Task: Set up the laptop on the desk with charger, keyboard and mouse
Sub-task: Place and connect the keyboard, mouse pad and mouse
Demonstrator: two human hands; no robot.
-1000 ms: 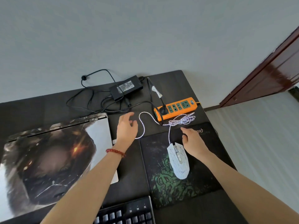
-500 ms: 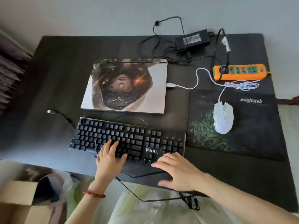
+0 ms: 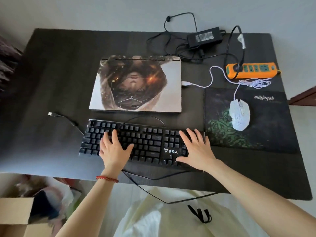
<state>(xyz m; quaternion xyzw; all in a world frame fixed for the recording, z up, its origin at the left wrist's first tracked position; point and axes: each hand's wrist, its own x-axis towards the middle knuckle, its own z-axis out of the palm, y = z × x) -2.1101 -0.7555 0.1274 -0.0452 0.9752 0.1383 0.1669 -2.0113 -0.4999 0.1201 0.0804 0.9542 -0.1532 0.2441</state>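
Observation:
A closed laptop (image 3: 136, 84) with a printed lid lies mid-desk. In front of it sits a black keyboard (image 3: 147, 142). My left hand (image 3: 113, 149) rests flat on its left half, and my right hand (image 3: 196, 148) lies flat on its right end, fingers spread. The keyboard's black cable loops off the desk front, and its USB plug (image 3: 50, 114) lies loose at the left. A white mouse (image 3: 239, 114) sits on a dark mouse pad (image 3: 266, 134); its white USB plug (image 3: 186, 83) meets the laptop's right side. The black charger brick (image 3: 204, 37) lies at the back.
An orange power strip (image 3: 253, 70) lies at the back right with a black plug in it. A cardboard box (image 3: 15, 218) stands on the floor at the lower left, beside plastic bags. A wooden door (image 3: 306, 96) shows at the right edge.
My view swung from the desk's back right to the whole desk. Both hands left the mouse cable area and came down onto the keyboard, sliding further up over its keys.

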